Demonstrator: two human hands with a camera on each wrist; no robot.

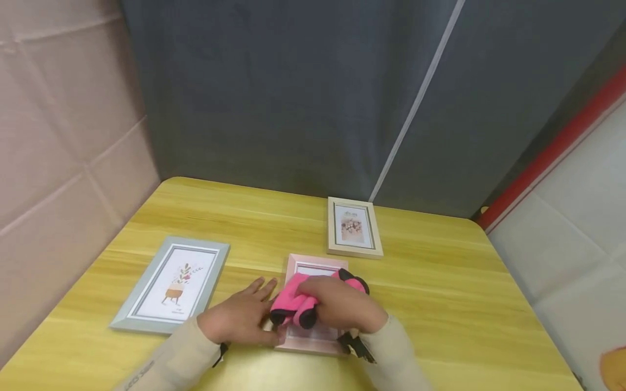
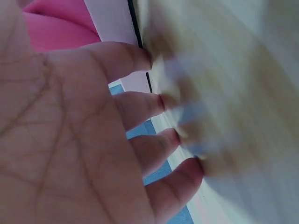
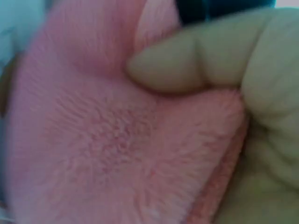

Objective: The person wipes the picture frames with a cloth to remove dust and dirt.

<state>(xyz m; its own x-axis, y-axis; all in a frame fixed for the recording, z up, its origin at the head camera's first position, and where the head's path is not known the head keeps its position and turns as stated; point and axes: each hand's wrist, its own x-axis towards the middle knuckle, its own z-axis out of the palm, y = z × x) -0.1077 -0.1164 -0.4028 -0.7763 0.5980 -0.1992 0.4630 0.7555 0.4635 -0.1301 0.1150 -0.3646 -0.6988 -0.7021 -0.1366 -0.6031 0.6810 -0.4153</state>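
Observation:
A pink picture frame [image 1: 313, 345] lies flat near the front of the table, partly covered by both hands and a cloth. My right hand [image 1: 344, 304] grips a bunched pink cloth [image 1: 293, 290] with black edging over the frame's face. In the right wrist view the thumb presses into the fuzzy cloth [image 3: 117, 130]. My left hand [image 1: 244, 315] rests at the pink frame's left side, fingers spread and thumb at its lower left edge. The left wrist view shows the fingertips [image 2: 170, 135] down at the table, beside the frame's edge.
A light blue-green frame [image 1: 220, 260] with a plant-pot print lies on the left of the wood-patterned table [image 1: 440, 282]. A cream frame [image 1: 354, 252] with a flower print lies at the back. A dark grey panel [image 1: 274, 98] stands behind, with pale walls on both sides.

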